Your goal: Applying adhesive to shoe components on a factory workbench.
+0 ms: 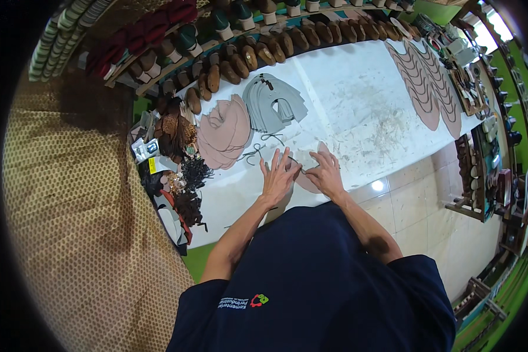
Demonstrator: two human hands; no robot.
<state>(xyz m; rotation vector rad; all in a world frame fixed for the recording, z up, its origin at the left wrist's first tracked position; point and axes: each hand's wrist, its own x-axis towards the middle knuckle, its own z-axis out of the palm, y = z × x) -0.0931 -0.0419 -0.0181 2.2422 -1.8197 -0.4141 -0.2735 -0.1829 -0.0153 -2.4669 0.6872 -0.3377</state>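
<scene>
My left hand [278, 179] and my right hand [327, 175] meet over a pinkish sole-shaped piece [306, 183] at the near edge of the white table [358, 146]. A short thin dark strip [295, 161] runs between the fingertips of both hands. The thumb and forefinger of my right hand pinch its end. My left thumb side touches it, while the other left fingers stretch out. Loose dark green cords [273, 138] lie just beyond my left hand. Part of the sole-shaped piece is hidden by my hands.
Stacks of pink pieces [223, 135] and grey pieces [273, 100] lie ahead to the left. Brown shoe lasts [264, 54] line the far edge. Long rows of cut soles [425, 88] lie at right. Dark trimmings [188, 205] crowd the left edge; a rack [478, 170] stands right.
</scene>
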